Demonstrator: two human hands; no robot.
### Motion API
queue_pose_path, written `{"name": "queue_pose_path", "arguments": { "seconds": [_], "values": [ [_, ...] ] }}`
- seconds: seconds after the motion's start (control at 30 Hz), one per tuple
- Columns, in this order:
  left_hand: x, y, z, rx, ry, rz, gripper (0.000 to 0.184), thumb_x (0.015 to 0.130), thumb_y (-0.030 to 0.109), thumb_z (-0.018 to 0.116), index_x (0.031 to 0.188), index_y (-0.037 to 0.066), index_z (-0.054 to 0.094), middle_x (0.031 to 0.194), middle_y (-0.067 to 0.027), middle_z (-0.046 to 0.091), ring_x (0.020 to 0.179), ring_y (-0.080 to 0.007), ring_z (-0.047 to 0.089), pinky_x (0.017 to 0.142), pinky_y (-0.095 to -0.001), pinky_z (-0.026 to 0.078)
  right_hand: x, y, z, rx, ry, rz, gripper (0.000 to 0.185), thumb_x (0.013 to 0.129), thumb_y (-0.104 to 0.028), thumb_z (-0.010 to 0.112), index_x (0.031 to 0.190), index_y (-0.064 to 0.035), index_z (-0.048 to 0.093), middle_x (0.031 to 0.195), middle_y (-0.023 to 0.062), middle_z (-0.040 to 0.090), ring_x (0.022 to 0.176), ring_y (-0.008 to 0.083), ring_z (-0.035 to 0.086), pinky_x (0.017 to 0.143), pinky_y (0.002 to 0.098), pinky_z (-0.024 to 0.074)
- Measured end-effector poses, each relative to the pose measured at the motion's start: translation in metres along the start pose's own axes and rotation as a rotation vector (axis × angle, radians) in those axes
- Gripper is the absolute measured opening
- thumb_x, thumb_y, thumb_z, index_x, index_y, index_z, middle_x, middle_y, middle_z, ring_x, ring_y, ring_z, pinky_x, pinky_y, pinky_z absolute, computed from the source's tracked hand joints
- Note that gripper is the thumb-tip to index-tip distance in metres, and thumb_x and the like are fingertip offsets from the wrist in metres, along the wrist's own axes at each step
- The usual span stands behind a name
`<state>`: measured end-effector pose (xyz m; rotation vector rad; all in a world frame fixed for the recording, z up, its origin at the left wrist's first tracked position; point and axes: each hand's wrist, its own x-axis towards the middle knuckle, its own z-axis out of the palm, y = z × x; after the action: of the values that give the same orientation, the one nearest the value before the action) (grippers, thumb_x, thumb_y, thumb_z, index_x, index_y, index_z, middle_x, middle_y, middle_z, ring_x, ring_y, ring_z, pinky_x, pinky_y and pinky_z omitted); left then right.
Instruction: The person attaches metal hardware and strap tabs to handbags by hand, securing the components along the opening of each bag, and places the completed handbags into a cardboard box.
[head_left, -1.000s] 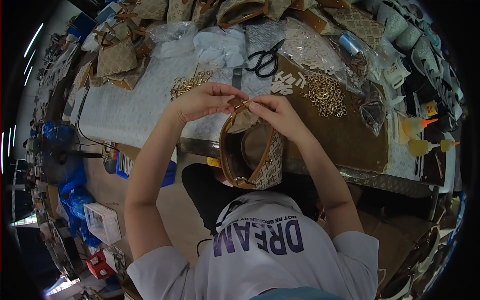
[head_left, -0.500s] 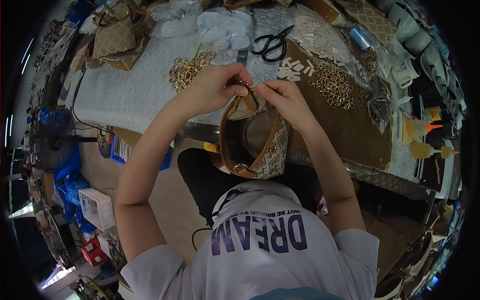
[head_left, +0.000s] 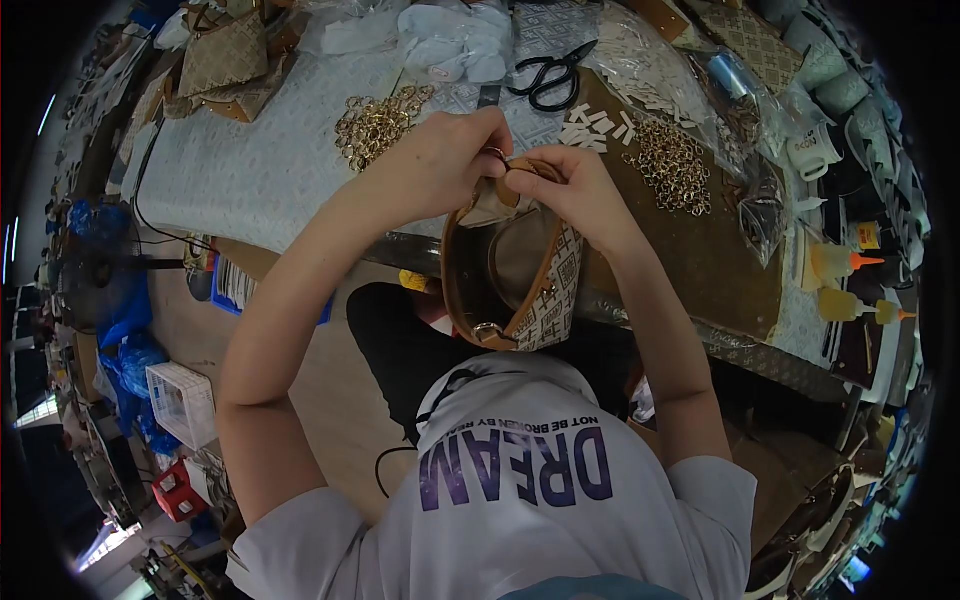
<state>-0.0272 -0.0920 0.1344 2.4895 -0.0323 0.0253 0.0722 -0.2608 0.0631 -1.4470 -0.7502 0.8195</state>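
Observation:
A handbag [head_left: 562, 300] with a beige-brown pattern and tan trim hangs at the table's front edge, its mouth open toward me. My left hand [head_left: 462, 150] is closed in a pinch at the bag's far end, by a small part mostly hidden under its fingers. Right beside it, my right hand [head_left: 585, 195] grips the tan leather at the same end between thumb and fingers. A tan tab [head_left: 508, 192] shows below the fingertips, inside the mouth. At the bag's near end sits a metal buckle-like fitting [head_left: 487, 332].
Gold metal rings [head_left: 375, 125] lie left of my hands, and more gold hardware [head_left: 672, 170] to the right. Black scissors [head_left: 550, 82] and white pieces [head_left: 590, 130] are beyond. Glue bottles [head_left: 832, 262] stand far right; patterned bags [head_left: 222, 58] lie far left.
My fingers have shifted slightly at the bag's far end, and the right hand now grips more of the tan leather. The view has moved a little; the bag stays in place.

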Motion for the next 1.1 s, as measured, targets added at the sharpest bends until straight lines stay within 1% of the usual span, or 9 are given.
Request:
{"name": "queue_pose_path", "arguments": {
  "seconds": [0.2,0.23,0.33,0.53,0.73,0.8,0.9,1.0,1.1],
  "values": [
    [-0.016,-0.023,0.041,-0.565,0.289,-0.128,0.035,0.084,0.016,0.072,0.111,0.0,0.055,0.08,-0.0045,0.066,0.077,-0.0157,0.064,0.072,-0.029,0.05,-0.002,0.001,0.0,-0.086,0.071,-0.069,0.026,0.086,-0.022,0.07,0.096,0.0016,0.068,0.075,0.0004,0.064,0.068,0.005,0.052,0.062,0.0234,0.0427],
    [-0.021,-0.023,0.05,-0.814,0.257,-0.192,0.039,0.083,0.022,0.075,0.11,0.0,0.057,0.079,0.0016,0.063,0.076,-0.0075,0.058,0.072,-0.0241,0.048,-0.001,0.003,-0.001,-0.134,0.084,-0.076,0.026,0.086,-0.022,0.07,0.096,0.0014,0.067,0.074,0.0009,0.063,0.067,0.0053,0.052,0.061,0.0239,0.0427],
    [-0.027,-0.027,0.067,-0.835,0.262,-0.262,0.029,0.082,0.019,0.076,0.097,0.0,0.061,0.077,0.0015,0.062,0.069,-0.0049,0.053,0.064,-0.0216,0.044,-0.003,0.002,-0.003,-0.188,0.096,-0.061,0.026,0.086,-0.024,0.07,0.093,0.001,0.066,0.07,0.0023,0.062,0.065,0.0066,0.052,0.06,0.0253,0.0425],
    [-0.024,-0.015,0.076,-0.732,0.399,-0.255,0.02,0.084,0.014,0.072,0.084,0.003,0.055,0.074,0.0029,0.059,0.065,-0.0028,0.046,0.055,-0.0216,0.037,-0.002,0.006,0.0,-0.145,0.105,-0.074,0.025,0.088,-0.022,0.068,0.091,0.0027,0.064,0.07,0.0032,0.062,0.064,0.0068,0.051,0.06,0.0258,0.0425],
    [-0.019,-0.031,0.055,-0.796,0.149,-0.122,0.02,0.087,0.016,0.069,0.084,0.004,0.054,0.074,0.001,0.06,0.067,-0.003,0.048,0.058,-0.022,0.039,-0.006,-0.001,-0.002,-0.163,0.04,-0.068,0.025,0.088,-0.022,0.067,0.09,0.003,0.062,0.072,0.0068,0.063,0.066,0.0107,0.054,0.061,0.0291,0.0442],
    [-0.016,-0.024,0.043,-0.602,0.125,-0.102,0.017,0.089,0.017,0.067,0.09,0.003,0.058,0.079,0.0015,0.061,0.072,-0.0039,0.052,0.064,-0.0225,0.043,-0.01,-0.005,-0.003,-0.133,0.003,-0.098,0.025,0.086,-0.021,0.068,0.091,0.0032,0.062,0.072,0.0095,0.063,0.066,0.0129,0.055,0.062,0.0303,0.0445],
    [-0.011,-0.017,0.031,-0.6,0.036,-0.173,0.011,0.09,0.014,0.065,0.093,0.003,0.062,0.08,0.0048,0.06,0.073,-0.0017,0.051,0.064,-0.0195,0.042,-0.012,-0.02,-0.008,-0.464,-0.073,-0.119,0.028,0.083,-0.021,0.071,0.093,0.003,0.062,0.072,0.0129,0.062,0.064,0.0182,0.057,0.062,0.0316,0.0451],
    [-0.008,-0.012,0.027,-0.427,0.019,-0.267,0.012,0.088,0.013,0.068,0.091,0.003,0.062,0.076,0.004,0.059,0.068,-0.0015,0.05,0.061,-0.0196,0.041,-0.01,-0.012,-0.005,-0.406,-0.078,0.059,0.026,0.082,-0.017,0.072,0.099,0.0003,0.063,0.078,0.0082,0.064,0.073,0.0108,0.059,0.066,0.029,0.0459],
    [-0.008,-0.015,0.046,-0.391,0.185,-0.252,0.02,0.081,0.017,0.072,0.081,0.002,0.06,0.066,-0.0038,0.06,0.059,-0.0101,0.054,0.056,-0.0267,0.043,-0.017,-0.01,0.008,-0.283,0.059,-0.146,0.03,0.078,-0.021,0.072,0.094,0.0019,0.062,0.076,0.016,0.064,0.069,0.0306,0.062,0.062,0.0377,0.0462]
  ]
}}
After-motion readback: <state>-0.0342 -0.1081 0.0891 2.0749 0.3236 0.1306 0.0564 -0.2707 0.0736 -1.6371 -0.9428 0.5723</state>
